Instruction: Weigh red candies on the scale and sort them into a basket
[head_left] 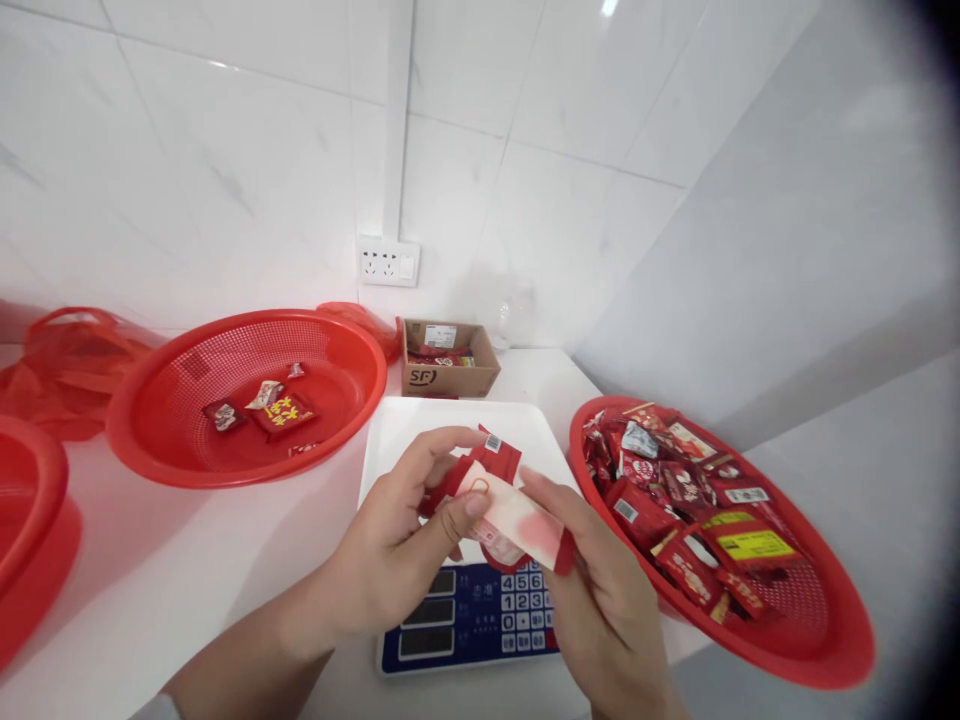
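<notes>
left hand (390, 545) and right hand (604, 580): both grasping red-and-cream packets (517, 520)

packets held above the white pan (420, 420) of a scale (484, 640) on the bench (187, 560). left thumb lies across the cream face; right fingers pinch the opposite end. exact count in grasp: cannot tell. right: red basket (840, 630), heaped with wrapped snacks (682, 485). left: another red basket (345, 390), a few wrapped pieces (281, 412) inside. behind scale: open cardboard box (454, 380), packs within.

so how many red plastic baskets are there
3: one red plastic basket left of centre, a second red basket at right, and a third red basket cut off by the left edge. Others could be hidden.
</notes>
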